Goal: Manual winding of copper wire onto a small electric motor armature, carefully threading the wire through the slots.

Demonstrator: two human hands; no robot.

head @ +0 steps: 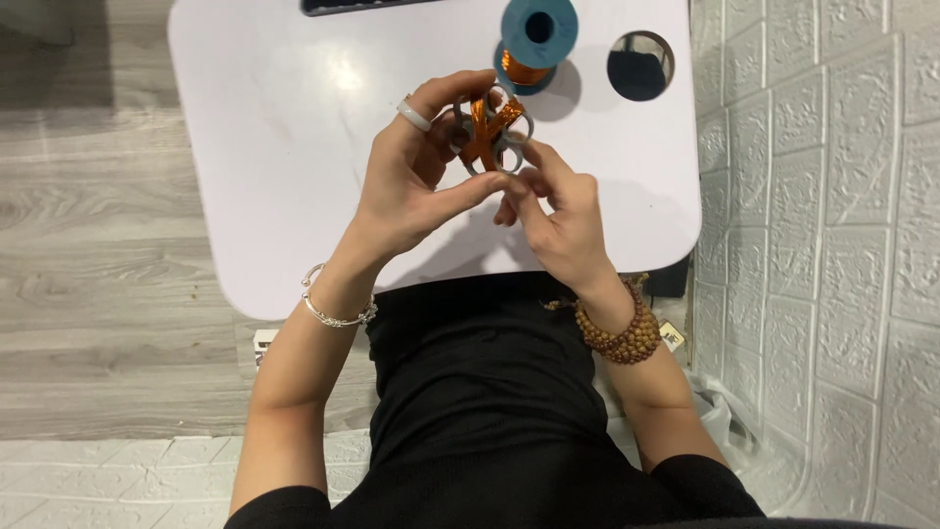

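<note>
Cluster of grey rings crossed with orange wire sits above the white table, pinched at its edges by the left hand to steady it, right hand fingers closed at its lower rim, blue wire spool just beyond.

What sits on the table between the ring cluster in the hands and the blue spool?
Nothing: in the head view, only bare white table shows between the ring cluster and the blue spool.
</note>
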